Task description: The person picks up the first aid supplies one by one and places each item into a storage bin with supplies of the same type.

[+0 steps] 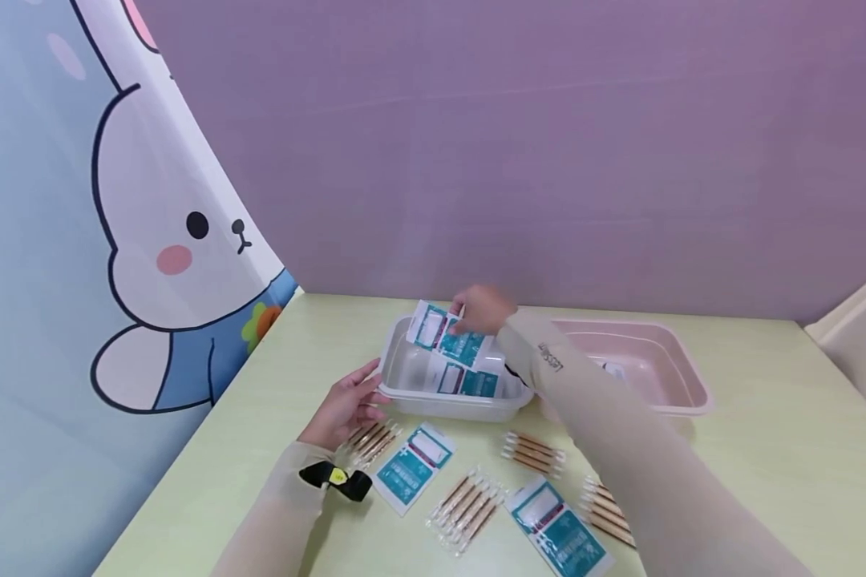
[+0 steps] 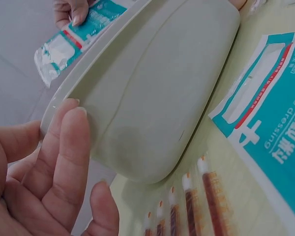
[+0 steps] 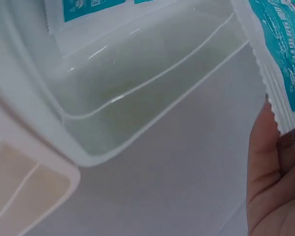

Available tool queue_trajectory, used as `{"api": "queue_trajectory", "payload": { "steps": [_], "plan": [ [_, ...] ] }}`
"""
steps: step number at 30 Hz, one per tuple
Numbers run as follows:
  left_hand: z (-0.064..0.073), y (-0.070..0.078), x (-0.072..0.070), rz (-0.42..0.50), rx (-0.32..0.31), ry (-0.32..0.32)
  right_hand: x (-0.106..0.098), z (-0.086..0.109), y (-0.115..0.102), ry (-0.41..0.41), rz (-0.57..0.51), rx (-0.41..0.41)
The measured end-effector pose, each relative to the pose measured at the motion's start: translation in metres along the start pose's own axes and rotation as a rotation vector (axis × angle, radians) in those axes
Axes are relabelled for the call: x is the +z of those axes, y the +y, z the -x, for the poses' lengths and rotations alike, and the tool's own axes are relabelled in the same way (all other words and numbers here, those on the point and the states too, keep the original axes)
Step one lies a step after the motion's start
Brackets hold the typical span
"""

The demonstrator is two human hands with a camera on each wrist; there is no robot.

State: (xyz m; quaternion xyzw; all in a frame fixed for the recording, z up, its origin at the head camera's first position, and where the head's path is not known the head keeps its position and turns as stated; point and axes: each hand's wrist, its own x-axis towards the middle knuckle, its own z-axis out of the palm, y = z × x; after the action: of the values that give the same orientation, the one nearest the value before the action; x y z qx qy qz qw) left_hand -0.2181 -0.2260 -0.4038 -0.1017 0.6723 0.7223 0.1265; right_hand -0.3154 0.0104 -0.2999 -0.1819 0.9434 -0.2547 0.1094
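My right hand (image 1: 485, 310) pinches a teal-and-white gauze dressing packet (image 1: 427, 326) above the whitish plastic bin (image 1: 443, 407); in the right wrist view thumb and fingers grip the packet's crimped end (image 3: 280, 105). Another gauze packet (image 1: 467, 381) lies inside the bin. At the bin's left corner my left hand (image 1: 342, 410) holds the rim, its fingers against the outer wall (image 2: 152, 93) in the left wrist view. Nearest below that hand lies a clear-wrapped row of brown-stemmed swabs (image 1: 371, 442), with a gauze packet (image 1: 413, 467) beside it.
A pink bin (image 1: 681, 377) stands against the whitish bin's right, a small white item (image 1: 613, 369) inside it. Toward the front lie more swab packs (image 1: 465, 510), (image 1: 534, 453), (image 1: 606, 513) and a gauze packet (image 1: 559, 533). A purple wall (image 1: 548, 160) rises behind the table (image 1: 765, 449).
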Motion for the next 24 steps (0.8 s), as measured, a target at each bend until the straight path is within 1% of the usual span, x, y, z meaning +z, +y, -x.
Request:
{"api": "queue_trajectory", "payload": {
  "steps": [6,9,14,19,24],
  "plan": [
    [0.001,0.001,-0.002,-0.002,-0.012,0.001,0.009,0.001,-0.006,0.006,-0.036,0.028],
    [0.003,0.001,-0.005,0.007,-0.019,-0.001,0.014,0.002,-0.01,-0.009,-0.035,0.037],
    [0.004,0.002,-0.008,0.011,-0.007,0.007,0.023,-0.001,-0.014,-0.045,-0.051,0.06],
    [0.004,0.001,-0.008,0.006,0.001,0.001,0.029,-0.004,-0.012,-0.066,-0.017,0.079],
    [0.003,0.0,-0.008,0.012,0.003,-0.001,0.032,-0.006,-0.009,-0.104,0.013,0.088]
  ]
}}
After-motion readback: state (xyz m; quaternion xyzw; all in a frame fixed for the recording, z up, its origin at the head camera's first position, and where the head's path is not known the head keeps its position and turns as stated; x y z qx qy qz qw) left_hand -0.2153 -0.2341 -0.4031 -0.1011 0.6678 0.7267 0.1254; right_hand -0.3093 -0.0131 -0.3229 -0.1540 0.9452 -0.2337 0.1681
